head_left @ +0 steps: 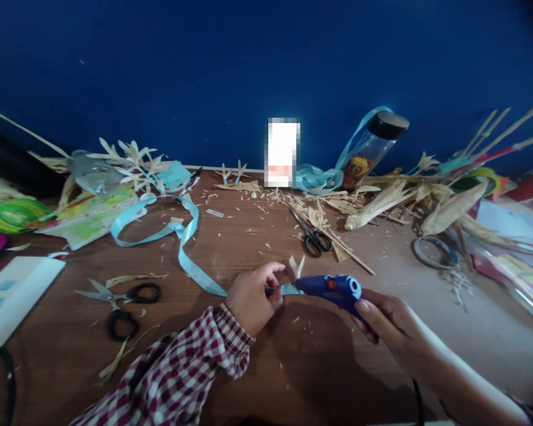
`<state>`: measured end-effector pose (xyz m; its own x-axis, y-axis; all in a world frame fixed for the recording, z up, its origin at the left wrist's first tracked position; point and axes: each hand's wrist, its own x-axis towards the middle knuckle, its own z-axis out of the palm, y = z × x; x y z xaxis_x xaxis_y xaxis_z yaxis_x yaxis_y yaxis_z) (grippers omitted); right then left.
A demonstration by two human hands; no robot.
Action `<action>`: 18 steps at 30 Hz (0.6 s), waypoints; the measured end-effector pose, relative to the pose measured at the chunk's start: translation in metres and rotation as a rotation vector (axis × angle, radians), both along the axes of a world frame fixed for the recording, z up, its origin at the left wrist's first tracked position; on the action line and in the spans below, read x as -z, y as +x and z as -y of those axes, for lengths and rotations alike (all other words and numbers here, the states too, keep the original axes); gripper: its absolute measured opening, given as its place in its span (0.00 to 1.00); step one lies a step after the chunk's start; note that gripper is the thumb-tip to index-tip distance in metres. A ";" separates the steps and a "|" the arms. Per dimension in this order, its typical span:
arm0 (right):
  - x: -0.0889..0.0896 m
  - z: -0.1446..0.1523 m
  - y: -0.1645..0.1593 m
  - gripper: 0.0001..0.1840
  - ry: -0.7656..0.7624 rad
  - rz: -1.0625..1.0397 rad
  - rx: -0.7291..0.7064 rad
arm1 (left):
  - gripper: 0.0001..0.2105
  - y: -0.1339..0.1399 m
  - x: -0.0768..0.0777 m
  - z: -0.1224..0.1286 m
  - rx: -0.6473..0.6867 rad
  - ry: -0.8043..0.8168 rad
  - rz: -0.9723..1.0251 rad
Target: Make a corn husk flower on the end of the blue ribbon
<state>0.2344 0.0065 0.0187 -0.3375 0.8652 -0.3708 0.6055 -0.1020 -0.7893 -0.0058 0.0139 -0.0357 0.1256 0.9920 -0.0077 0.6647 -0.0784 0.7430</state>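
Note:
My right hand [379, 316] is wrapped round the handle of a blue glue gun [326, 287], its nozzle pointing left. The nozzle end is close to a strip of light-blue ribbon [204, 278]; I cannot tell whether they touch. My left hand [255, 296] pinches that ribbon, and a short length sticks out to the right of the fingers. From there the rest runs left across the table in loose curls. A small pale dried-husk piece [296, 266] with pointed tips rises just behind the nozzle. Its lower part is hidden.
Open black-handled scissors [119, 302] lie at left; a second pair [313, 234] lies behind my hands. Dried husks [382, 204], a tilted jar [368, 151], a tape roll [435, 253] and more ribbon [320, 179] line the back and right. Husk scraps litter the brown table [231, 236].

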 end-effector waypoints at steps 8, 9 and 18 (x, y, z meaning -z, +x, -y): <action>0.004 -0.001 0.003 0.20 0.005 0.070 -0.064 | 0.18 0.000 0.000 0.001 -0.010 -0.017 0.002; 0.005 -0.002 0.004 0.20 0.001 0.077 -0.071 | 0.18 0.000 0.000 0.001 -0.010 -0.021 0.001; 0.001 -0.003 0.005 0.24 -0.008 -0.013 -0.008 | 0.18 0.001 -0.004 0.000 -0.025 -0.037 -0.008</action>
<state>0.2395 0.0091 0.0174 -0.3491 0.8595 -0.3732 0.5959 -0.1037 -0.7963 -0.0051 0.0137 -0.0319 0.1007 0.9939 -0.0458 0.6720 -0.0340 0.7398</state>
